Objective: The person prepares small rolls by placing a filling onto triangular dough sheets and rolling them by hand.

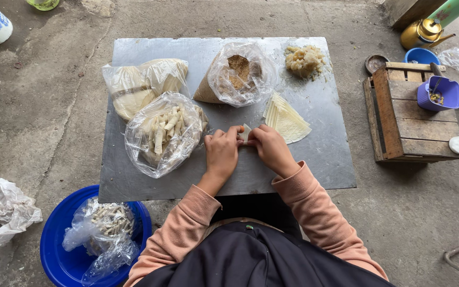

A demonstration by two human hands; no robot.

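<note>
Both hands meet over the metal sheet [314, 159] on the ground. My left hand [222, 151] and my right hand [270, 148] pinch a small pale wrapper roll [245, 133] between their fingertips. Just right of the hands lies a fanned stack of triangular pastry wrappers [287, 119]. A clear bag of finished rolls [163, 133] sits left of my left hand. Behind the hands stands an open bag of brown crumbly filling [238, 72], and a heap of pale shredded filling [305, 59] lies at the far right corner.
Two tied bags of pale dough [134, 85] rest at the sheet's back left. A blue basin [62, 255] with a bag of rolls sits near left. A wooden crate [407, 119] with a purple container [442, 93], a brass kettle [425, 33] and crumpled plastic [6, 210] surround the sheet.
</note>
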